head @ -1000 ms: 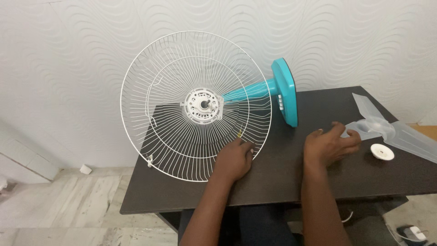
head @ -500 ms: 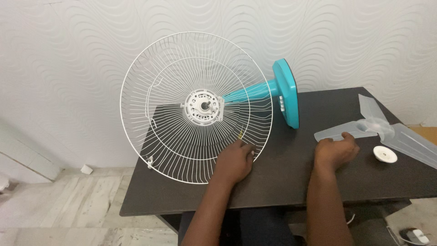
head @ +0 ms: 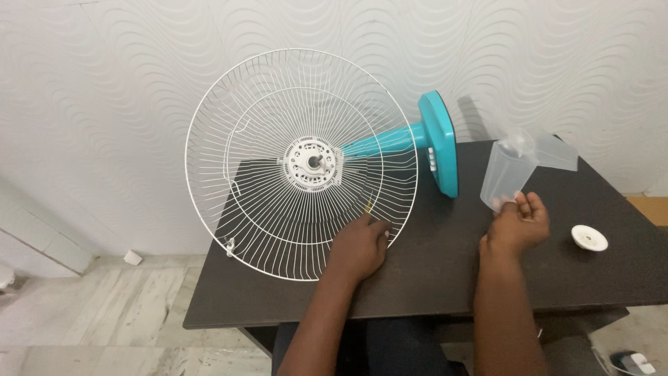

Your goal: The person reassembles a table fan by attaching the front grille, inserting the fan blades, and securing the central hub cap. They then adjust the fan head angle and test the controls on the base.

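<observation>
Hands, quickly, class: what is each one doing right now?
Left hand: closed on the lower rim of the white wire fan guard.
Right hand: holding the clear fan blade lifted off the table.

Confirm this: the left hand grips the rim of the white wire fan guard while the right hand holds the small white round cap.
Not quite. The head view shows the right hand holding the clear fan blade; the small white round cap lies untouched on the table. The left hand does grip the white wire fan guard.

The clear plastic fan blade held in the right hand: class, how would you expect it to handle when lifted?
The fan blade looks thin and translucent, so probably light and slightly flexible. The right hand pinches one blade tip, so it may wobble or twist. Its smooth plastic could slip.
</observation>
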